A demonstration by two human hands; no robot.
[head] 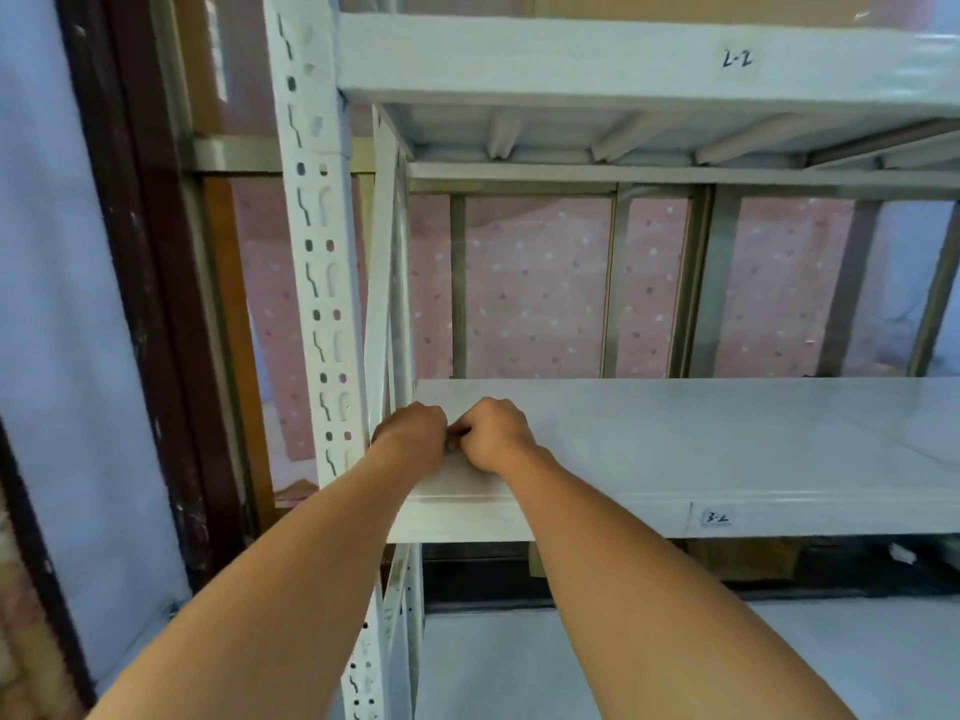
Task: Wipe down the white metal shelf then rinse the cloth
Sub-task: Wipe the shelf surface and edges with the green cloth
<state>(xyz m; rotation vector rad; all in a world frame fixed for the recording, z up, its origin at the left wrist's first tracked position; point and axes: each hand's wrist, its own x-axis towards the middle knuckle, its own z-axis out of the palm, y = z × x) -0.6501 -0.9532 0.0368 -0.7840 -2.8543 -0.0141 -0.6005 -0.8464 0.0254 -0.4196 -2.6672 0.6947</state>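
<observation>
The pale cloth lies flat on the left front corner of the white metal shelf, just under your wrists and hard to tell from the surface. Your left hand and right hand meet knuckle to knuckle at its far edge, fingers curled tight and pinching it. Both forearms reach straight forward, wrists low over the shelf's front lip.
</observation>
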